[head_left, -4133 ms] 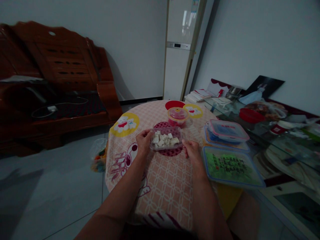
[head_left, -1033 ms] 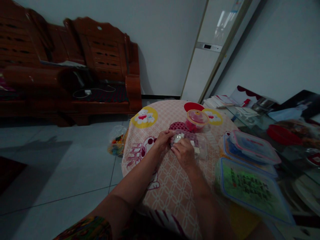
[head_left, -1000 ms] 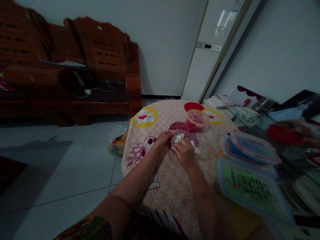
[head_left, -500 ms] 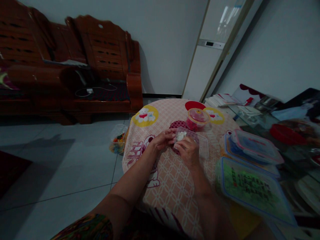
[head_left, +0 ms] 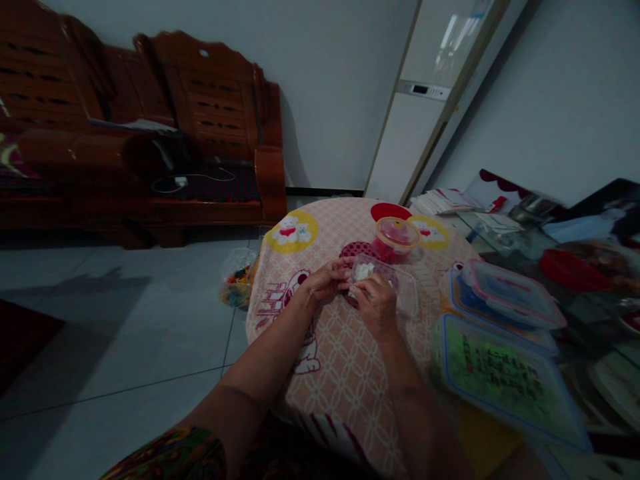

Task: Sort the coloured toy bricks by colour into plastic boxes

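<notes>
A clear plastic container (head_left: pixel 400 290) holding white cubes (head_left: pixel 363 271) sits tilted on the round table (head_left: pixel 340 360), which is covered by a pink patterned cloth. My left hand (head_left: pixel 324 279) grips the container's left end with curled fingers. My right hand (head_left: pixel 376 305) is closed over the container's near edge and hides much of it. Both hands are close together at the container's left corner.
A small round tub with a pink lid (head_left: pixel 397 238) stands just behind the container. Stacked lidded boxes (head_left: pixel 505 300) and a green-tinted box (head_left: pixel 505 383) lie at the right. A bag of colourful items (head_left: pixel 235 283) is on the floor, with a wooden sofa (head_left: pixel 150 147) beyond.
Since four seconds ago my right hand moved from the container's right side to its near left corner. The container has tipped up at that end, and the white cubes have bunched there.
</notes>
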A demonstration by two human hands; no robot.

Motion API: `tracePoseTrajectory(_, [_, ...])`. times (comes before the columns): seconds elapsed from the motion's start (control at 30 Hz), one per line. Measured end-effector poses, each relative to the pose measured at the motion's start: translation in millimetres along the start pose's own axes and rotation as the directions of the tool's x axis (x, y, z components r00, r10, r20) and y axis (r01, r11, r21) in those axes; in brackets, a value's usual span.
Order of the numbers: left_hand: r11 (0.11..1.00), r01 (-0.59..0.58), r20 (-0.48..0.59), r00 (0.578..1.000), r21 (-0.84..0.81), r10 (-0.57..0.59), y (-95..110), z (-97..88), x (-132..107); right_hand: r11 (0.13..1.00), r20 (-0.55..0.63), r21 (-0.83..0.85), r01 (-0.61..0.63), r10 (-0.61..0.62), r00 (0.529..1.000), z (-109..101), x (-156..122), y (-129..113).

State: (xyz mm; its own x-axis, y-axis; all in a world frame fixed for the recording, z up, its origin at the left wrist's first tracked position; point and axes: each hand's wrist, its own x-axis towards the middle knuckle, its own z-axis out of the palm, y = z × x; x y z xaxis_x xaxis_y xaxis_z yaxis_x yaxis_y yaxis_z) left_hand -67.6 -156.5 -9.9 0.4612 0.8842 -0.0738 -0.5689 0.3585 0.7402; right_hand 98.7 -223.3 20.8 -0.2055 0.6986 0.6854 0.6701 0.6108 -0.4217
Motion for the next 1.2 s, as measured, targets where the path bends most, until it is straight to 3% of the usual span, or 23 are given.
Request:
tracePoseTrajectory(0.23, [1.0,0.004,0.074,0.997,-0.02,-0.002,-7.8,0.8,4.0,0.933,0.066,-0.36,0.021,0.004,0.998,7.1,1.6,-9.4])
tracePoseTrajectory(0.5, [1.0,-0.005,0.105,0.994,0.025,0.003,-9.0,2.7,4.7,0.869,0.053,-0.495,-0.019,0.052,0.997,11.3,-0.8,-23.1])
tracePoseTrajectory(0.8, [1.0,0.02,0.052,0.998,0.017,-0.021,-7.7,3.2,2.7,0.902,-0.003,-0.431,-0.02,0.02,1.0,19.1,-3.5,-17.1])
tracePoseTrajectory(0.93, [1.0,0.004,-0.014,1.0,-0.012,-0.004,-4.8,-1.5,4.4,0.953,-0.138,-0.3,-0.043,0.001,0.99,8.6,-5.5,-1.3])
tracePoseTrajectory(1.07, [0.998,-0.064,-0.119,0.991,-0.006,0.063,-1.2,-1.8,7.2,0.948,-0.338,-0.243,-0.208,0.118,0.934,-10.4,-6.7,29.7])
tracePoseTrajectory(1.2, [0.987,-0.149,-0.15,0.976,0.063,0.157,1.6,3.0,6.0,0.897,-0.313,-0.198,-0.395,0.324,0.893,-19.0,-7.7,58.1])
